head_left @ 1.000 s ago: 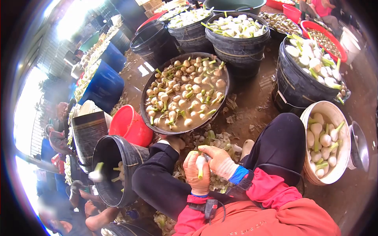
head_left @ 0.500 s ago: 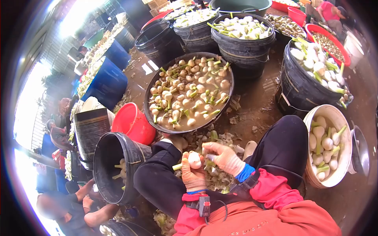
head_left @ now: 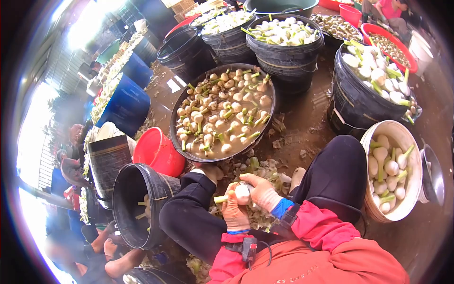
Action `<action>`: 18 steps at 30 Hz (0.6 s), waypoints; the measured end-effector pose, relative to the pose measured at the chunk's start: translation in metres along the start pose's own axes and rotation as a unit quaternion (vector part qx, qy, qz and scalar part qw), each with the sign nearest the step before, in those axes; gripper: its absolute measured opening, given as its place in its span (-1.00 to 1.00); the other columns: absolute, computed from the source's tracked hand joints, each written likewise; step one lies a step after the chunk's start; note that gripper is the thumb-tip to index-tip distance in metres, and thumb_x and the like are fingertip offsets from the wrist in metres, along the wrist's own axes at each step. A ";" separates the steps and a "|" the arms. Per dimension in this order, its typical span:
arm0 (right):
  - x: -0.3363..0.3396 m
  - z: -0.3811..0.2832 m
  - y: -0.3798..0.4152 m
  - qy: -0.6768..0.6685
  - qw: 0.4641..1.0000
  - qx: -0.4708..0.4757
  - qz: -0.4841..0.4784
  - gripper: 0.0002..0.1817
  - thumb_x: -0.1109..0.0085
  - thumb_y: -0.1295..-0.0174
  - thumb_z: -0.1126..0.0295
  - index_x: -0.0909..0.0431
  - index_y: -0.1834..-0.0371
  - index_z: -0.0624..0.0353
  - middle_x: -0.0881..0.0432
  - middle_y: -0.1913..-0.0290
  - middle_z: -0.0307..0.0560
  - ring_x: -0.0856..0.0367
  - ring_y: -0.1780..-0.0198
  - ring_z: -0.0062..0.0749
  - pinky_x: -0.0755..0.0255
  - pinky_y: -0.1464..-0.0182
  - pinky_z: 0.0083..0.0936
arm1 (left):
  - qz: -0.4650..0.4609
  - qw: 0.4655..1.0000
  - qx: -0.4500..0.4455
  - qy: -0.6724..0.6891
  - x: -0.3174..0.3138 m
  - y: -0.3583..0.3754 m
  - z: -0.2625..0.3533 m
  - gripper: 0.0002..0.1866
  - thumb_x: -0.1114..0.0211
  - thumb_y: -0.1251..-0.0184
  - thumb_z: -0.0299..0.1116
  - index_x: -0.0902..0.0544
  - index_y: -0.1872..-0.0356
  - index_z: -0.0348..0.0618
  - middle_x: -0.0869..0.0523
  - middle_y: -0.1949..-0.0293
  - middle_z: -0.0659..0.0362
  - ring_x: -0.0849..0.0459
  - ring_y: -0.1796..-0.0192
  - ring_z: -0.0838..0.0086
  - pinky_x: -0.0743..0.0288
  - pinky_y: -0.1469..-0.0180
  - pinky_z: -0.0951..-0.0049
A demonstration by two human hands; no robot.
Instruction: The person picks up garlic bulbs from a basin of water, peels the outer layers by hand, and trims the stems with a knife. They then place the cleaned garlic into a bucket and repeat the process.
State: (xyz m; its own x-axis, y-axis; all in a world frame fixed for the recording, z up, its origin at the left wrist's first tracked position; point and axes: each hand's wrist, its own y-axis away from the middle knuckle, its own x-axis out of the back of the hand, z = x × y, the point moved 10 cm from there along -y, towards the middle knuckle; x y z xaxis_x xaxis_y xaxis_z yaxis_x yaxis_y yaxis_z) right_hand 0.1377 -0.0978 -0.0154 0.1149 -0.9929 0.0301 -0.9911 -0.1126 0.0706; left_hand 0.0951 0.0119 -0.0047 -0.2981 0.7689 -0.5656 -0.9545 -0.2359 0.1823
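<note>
Over a litter of pale peelings (head_left: pixel 267 173), between my bent legs, I am holding one white bulb (head_left: pixel 242 193) with its green stalk (head_left: pixel 220 199) pointing left. My left hand (head_left: pixel 236 217) is clamping it, fingers closed about its base and the start of the stalk; my right hand (head_left: pixel 264 195) is coming against its right side, curled so that I cannot tell whether those fingers are pinching it or gripping anything else. I am judging it light and firm, the round part likely slick if wet, the skin papery and easily torn, the stalk stiff but liable to bruise; the swell just above the stalk's join is offering the surest hold.

Beyond my feet, a wide dark basin (head_left: pixel 173 124) is brimming with bulbs in muddy water (murky enough to hide its bottom). At right a white bucket (head_left: pixel 413 187) is holding clean ones; at near left a dark bucket (head_left: pixel 164 189) is leaning on its side beside a red tub (head_left: pixel 158 152). Brown floor (head_left: pixel 302 125) is showing scattered scraps. Heaped buckets are crowding the far side, blue barrels (head_left: pixel 126 106) are lining the far left, and another person (head_left: pixel 122 265) is sitting at near left.
</note>
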 end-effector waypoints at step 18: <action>-0.017 0.067 -0.015 0.141 0.984 -0.046 -0.097 -0.64 -0.12 -0.10 0.23 -0.57 0.05 0.12 -0.61 0.10 0.17 -0.58 0.03 -0.01 -0.41 0.02 -0.26 | -0.414 0.910 0.016 -0.002 -0.284 0.073 0.050 -0.24 -0.09 -0.32 0.06 -0.08 -0.38 -0.18 -0.30 -0.29 -0.03 -0.37 -0.28 0.19 -0.31 -0.28 0.17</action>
State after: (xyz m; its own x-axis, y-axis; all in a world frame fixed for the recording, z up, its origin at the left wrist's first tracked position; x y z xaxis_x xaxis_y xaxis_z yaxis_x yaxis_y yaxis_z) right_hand 0.1458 -0.0822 -0.0837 0.3281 -0.9014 0.2825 -0.9400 -0.2820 0.1919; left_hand 0.1100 -0.1940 0.2092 0.5233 0.6774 -0.5170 -0.8513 0.4431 -0.2812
